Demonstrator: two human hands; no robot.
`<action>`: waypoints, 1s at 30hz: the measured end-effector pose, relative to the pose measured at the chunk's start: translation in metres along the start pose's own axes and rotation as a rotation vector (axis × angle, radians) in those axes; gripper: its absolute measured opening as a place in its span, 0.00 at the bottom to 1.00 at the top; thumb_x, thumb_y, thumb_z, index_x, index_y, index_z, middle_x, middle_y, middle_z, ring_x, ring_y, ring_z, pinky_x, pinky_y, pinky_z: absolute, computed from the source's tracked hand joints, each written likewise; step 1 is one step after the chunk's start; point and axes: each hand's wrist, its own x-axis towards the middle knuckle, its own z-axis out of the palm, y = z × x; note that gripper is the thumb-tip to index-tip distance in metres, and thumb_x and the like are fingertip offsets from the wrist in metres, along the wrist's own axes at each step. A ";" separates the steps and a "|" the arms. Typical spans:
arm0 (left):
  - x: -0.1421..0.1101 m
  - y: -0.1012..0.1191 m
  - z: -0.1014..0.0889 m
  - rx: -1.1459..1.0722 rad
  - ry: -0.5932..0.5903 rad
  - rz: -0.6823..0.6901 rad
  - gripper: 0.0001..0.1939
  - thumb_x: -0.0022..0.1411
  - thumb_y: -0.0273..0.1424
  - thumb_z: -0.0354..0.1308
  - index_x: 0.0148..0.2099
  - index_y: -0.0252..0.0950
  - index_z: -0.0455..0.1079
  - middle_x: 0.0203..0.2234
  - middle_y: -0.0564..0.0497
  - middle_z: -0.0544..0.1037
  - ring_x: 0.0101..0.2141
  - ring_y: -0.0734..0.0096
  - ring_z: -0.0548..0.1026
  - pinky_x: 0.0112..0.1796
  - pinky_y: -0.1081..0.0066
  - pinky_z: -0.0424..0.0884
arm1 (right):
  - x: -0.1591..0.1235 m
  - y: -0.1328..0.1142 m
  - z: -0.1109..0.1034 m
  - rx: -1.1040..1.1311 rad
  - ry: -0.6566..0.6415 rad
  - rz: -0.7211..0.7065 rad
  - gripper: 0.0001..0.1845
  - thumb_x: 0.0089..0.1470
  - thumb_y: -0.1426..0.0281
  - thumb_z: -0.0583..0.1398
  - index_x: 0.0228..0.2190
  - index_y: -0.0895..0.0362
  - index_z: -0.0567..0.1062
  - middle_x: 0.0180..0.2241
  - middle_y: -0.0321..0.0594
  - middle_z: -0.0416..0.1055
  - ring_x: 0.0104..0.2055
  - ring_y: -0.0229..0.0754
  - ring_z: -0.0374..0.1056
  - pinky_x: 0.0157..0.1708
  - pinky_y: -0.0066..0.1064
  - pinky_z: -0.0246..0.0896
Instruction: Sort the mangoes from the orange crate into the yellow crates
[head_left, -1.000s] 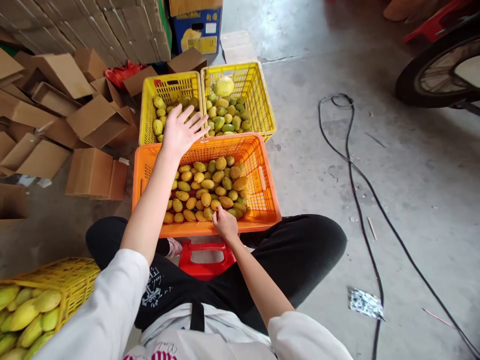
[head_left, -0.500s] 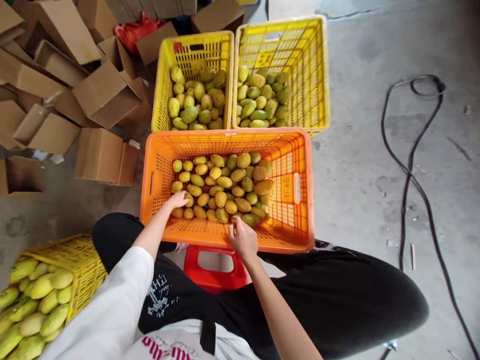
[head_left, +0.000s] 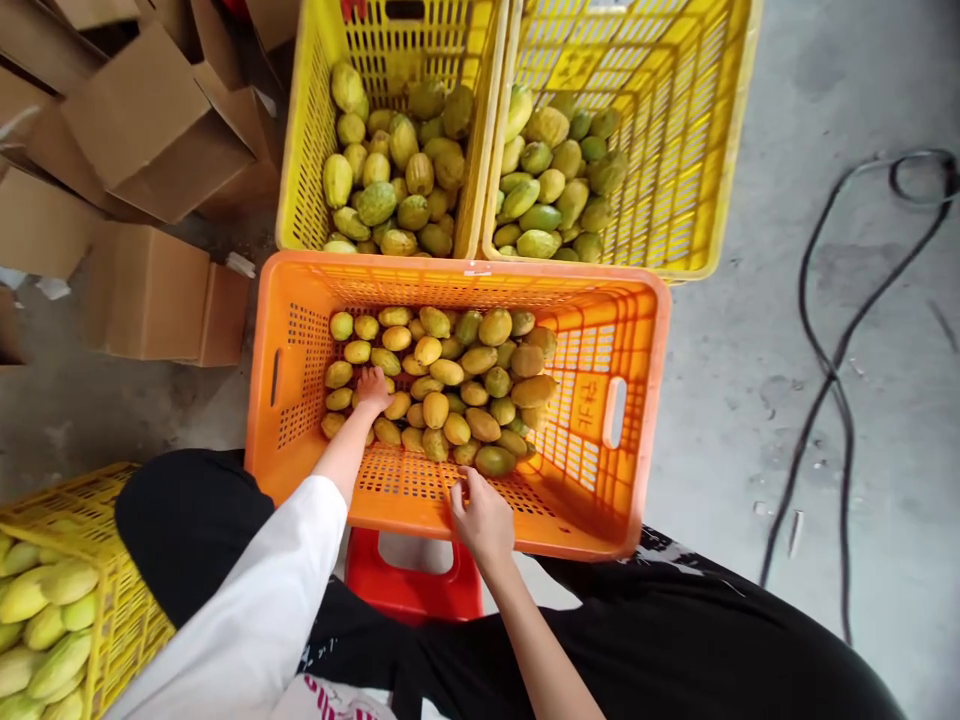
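Observation:
My left hand (head_left: 373, 392) reaches into the orange crate (head_left: 457, 540), its fingers apart and lying on the yellow-green oval fruits (head_left: 435, 410) at the left of the pile. The hand partly covers the fruits under it. By the crate's front wall is my right hand (head_left: 484, 515), fingers loosely curled with a gap between thumb and forefinger; nothing shows in it. Just beyond its fingertips lies a darker green fruit (head_left: 495, 461). The fruits spread over the crate floor, with the larger ones toward the right.
Behind the orange crate stand a left yellow crate (head_left: 289, 170) and a right yellow crate (head_left: 675, 150), both with fruits. Another yellow crate (head_left: 131, 600) of fruits is at lower left. Cardboard boxes (head_left: 150, 290) lie left, a black cable (head_left: 806, 440) right. A red stool (head_left: 412, 595) shows below.
My left hand has moved right and farther into the pile. My right hand has come back from the fruits toward the crate's front wall. The view is closer to the crates.

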 end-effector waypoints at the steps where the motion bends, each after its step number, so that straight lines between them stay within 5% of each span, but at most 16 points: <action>1: 0.001 0.000 0.001 -0.014 0.017 -0.010 0.31 0.60 0.33 0.65 0.61 0.34 0.59 0.64 0.31 0.66 0.68 0.47 0.59 0.62 0.55 0.59 | 0.001 -0.001 0.000 0.017 -0.027 0.031 0.18 0.64 0.67 0.51 0.46 0.55 0.79 0.42 0.46 0.83 0.40 0.49 0.78 0.37 0.33 0.63; 8: 0.003 -0.008 0.003 0.104 0.130 0.092 0.30 0.59 0.30 0.65 0.61 0.34 0.60 0.61 0.33 0.66 0.63 0.45 0.61 0.64 0.50 0.54 | 0.051 0.022 -0.011 0.044 -0.029 0.152 0.15 0.64 0.66 0.52 0.41 0.54 0.78 0.37 0.45 0.80 0.39 0.47 0.75 0.36 0.32 0.61; 13: -0.012 -0.007 0.007 0.205 0.164 0.105 0.25 0.65 0.26 0.56 0.64 0.35 0.62 0.63 0.34 0.66 0.63 0.44 0.61 0.67 0.43 0.46 | 0.136 0.066 -0.047 -0.162 0.291 0.090 0.23 0.59 0.70 0.53 0.55 0.61 0.70 0.57 0.58 0.71 0.57 0.56 0.65 0.55 0.43 0.61; 17: -0.015 -0.005 0.001 0.239 0.126 0.122 0.24 0.66 0.25 0.53 0.63 0.39 0.63 0.65 0.36 0.64 0.64 0.44 0.62 0.65 0.45 0.54 | 0.179 0.088 -0.056 -0.264 0.195 -0.011 0.38 0.52 0.72 0.58 0.64 0.65 0.58 0.63 0.64 0.62 0.66 0.60 0.57 0.59 0.47 0.59; 21: -0.011 -0.005 -0.010 0.215 -0.006 0.115 0.28 0.62 0.23 0.58 0.64 0.33 0.63 0.58 0.31 0.70 0.58 0.41 0.70 0.56 0.52 0.68 | 0.182 0.088 -0.047 -0.337 0.159 0.014 0.43 0.52 0.73 0.58 0.67 0.67 0.52 0.61 0.64 0.65 0.64 0.61 0.58 0.56 0.46 0.60; 30: -0.033 -0.009 -0.001 0.110 -0.011 0.026 0.33 0.62 0.32 0.62 0.67 0.35 0.61 0.63 0.28 0.65 0.54 0.37 0.75 0.51 0.51 0.72 | 0.178 0.081 -0.046 -0.569 0.126 -0.032 0.27 0.59 0.77 0.53 0.60 0.69 0.65 0.53 0.65 0.68 0.51 0.60 0.65 0.51 0.45 0.59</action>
